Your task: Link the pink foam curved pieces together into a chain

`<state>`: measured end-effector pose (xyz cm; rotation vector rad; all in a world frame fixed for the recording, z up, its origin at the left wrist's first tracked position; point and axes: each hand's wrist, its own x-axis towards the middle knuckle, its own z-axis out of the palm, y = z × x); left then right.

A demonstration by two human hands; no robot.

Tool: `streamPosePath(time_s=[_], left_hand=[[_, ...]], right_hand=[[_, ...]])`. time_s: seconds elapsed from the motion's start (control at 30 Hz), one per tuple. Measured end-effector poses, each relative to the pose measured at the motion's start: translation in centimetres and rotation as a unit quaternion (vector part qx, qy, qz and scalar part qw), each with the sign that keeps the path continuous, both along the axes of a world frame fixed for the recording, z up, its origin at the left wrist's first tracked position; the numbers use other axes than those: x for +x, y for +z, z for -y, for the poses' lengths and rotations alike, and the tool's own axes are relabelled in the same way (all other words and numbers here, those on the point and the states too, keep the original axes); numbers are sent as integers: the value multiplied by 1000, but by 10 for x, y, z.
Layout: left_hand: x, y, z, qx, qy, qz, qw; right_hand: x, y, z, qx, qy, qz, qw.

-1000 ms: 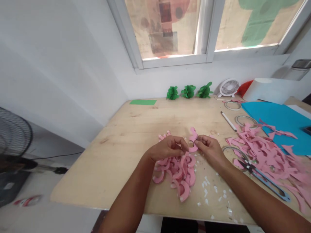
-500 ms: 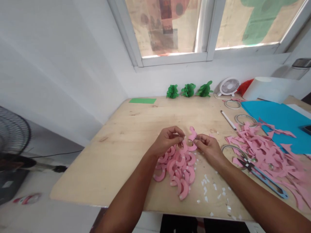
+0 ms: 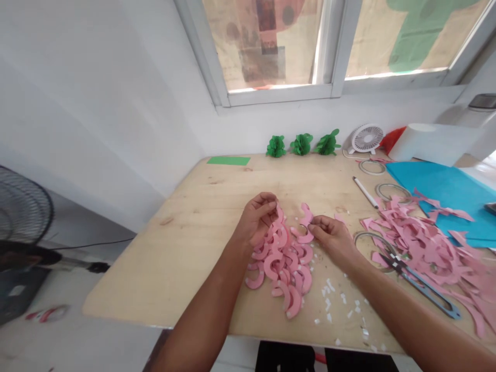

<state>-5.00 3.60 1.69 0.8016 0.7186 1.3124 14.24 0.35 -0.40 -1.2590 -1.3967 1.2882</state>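
Note:
My left hand (image 3: pixel 253 219) pinches the upper end of a curved pink paper strip (image 3: pixel 279 213) that hangs over the heap. My right hand (image 3: pixel 334 236) is closed at the fingertips on the edge of a wavy pink paper piece (image 3: pixel 306 213), just right of the other strip. Below both hands lies a heap of pink paper arcs (image 3: pixel 284 268), some with small white squares at their ends. Tiny white paper bits (image 3: pixel 329 294) are scattered on the table beside the heap, under my right forearm.
Pink paper scraps (image 3: pixel 422 232) pile up at the right, with blue-handled scissors (image 3: pixel 426 289) and tape rolls (image 3: pixel 393 192) around them. A pen (image 3: pixel 365 192), blue sheets (image 3: pixel 457 191), a small white fan (image 3: pixel 367 138), green paper shapes (image 3: pixel 301 144) and a green strip (image 3: pixel 228 160) lie farther back.
My left hand has moved left and slightly up, drawing the pink strip away from the piece at my right hand. My right hand has barely moved.

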Motion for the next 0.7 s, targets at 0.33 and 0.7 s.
streamPosePath(time_s=[0.33,0.7], left_hand=[[7,-2,-1,-39,41,7,998],[11,-3,0,38,166,-118,978]], right_hand=[[-1,5,1,-14,-7,-19,1000],[2,2,-2,-25,-1,-103,994]])
